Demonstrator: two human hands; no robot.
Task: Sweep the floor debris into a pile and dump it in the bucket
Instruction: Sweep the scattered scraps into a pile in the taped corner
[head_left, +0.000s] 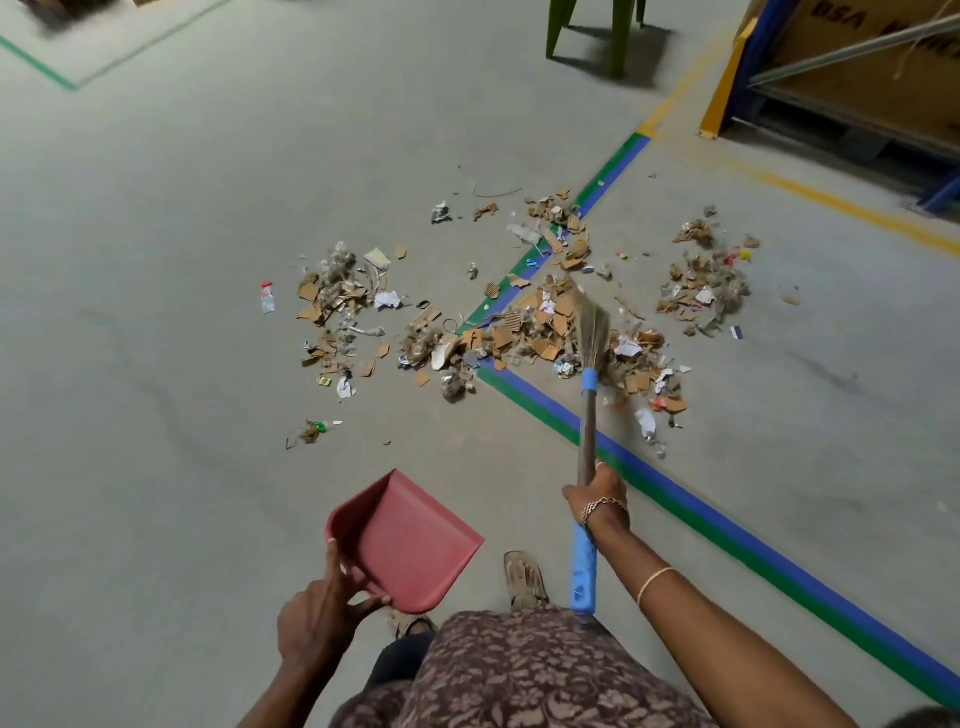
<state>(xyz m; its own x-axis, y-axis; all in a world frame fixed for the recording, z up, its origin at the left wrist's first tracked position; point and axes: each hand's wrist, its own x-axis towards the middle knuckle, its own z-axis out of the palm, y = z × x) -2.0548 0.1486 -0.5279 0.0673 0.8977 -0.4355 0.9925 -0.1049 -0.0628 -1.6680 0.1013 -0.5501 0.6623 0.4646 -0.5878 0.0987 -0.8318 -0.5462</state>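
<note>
One broom (589, 395), one red dustpan (410, 543), two hands, one small bottle (267, 297), debris uncountable.

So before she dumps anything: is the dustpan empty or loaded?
Empty. The red dustpan in her left hand shows a bare inside; debris lies on the floor.

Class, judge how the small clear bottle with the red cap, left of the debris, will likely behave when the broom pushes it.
The bottle lies on its side, so it will probably roll off rather than slide. It looks small and clear, so likely light; the broom bristles may flick it away.
</note>
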